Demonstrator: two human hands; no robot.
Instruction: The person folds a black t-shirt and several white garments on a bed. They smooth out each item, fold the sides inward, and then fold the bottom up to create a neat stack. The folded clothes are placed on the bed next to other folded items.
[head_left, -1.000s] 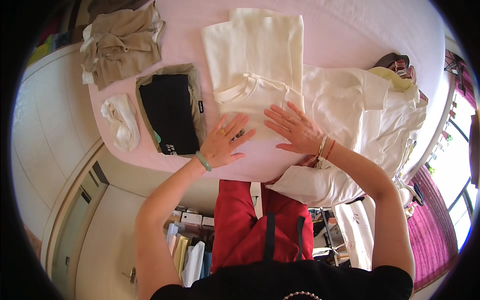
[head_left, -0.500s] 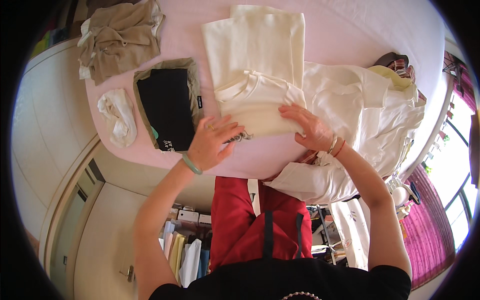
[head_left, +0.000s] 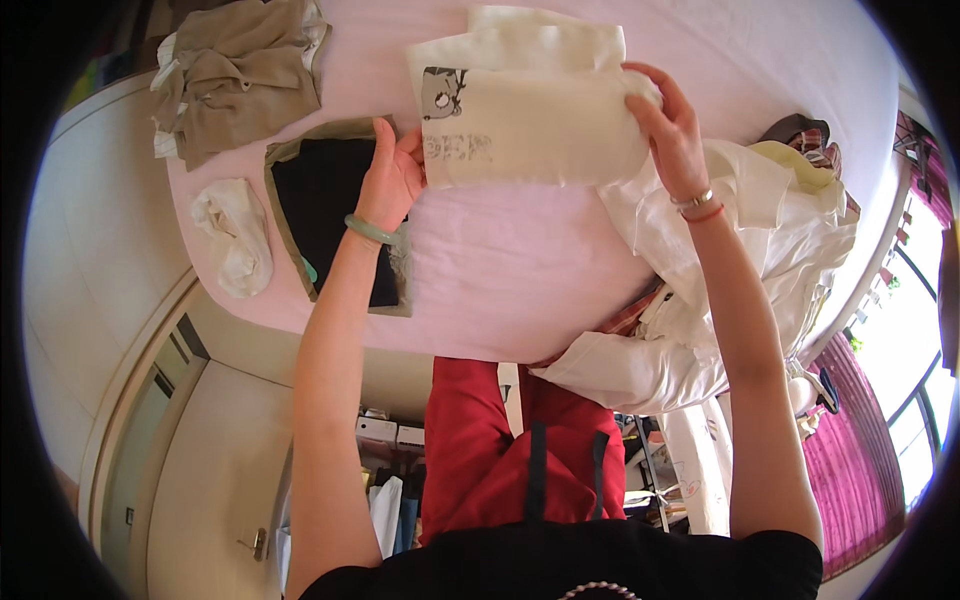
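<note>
Cream printed T-shirt (head_left: 545, 135): folded, in front of you, mid-width of the pink bed surface (head_left: 500, 270), well in from its near edge, overlapping a folded cream cloth (head_left: 545, 45). Your right hand (head_left: 676, 135) pinches its upper right corner. Your left hand (head_left: 394, 172) is at its left edge, thumb raised clear; can't tell whether the hidden fingers grip.

Risks, as judged: with no thumb over the left edge, that end could slip and the fold open. Lower right corner may catch the white garment heap (head_left: 760, 245). Your left forearm crosses the folded black garment (head_left: 325, 205); a low sweep could drag it toward the near edge.

Markings: grey cartoon animal on the shirt's upper left, pale patterned lettering below, faint. No brand label made out.
</note>
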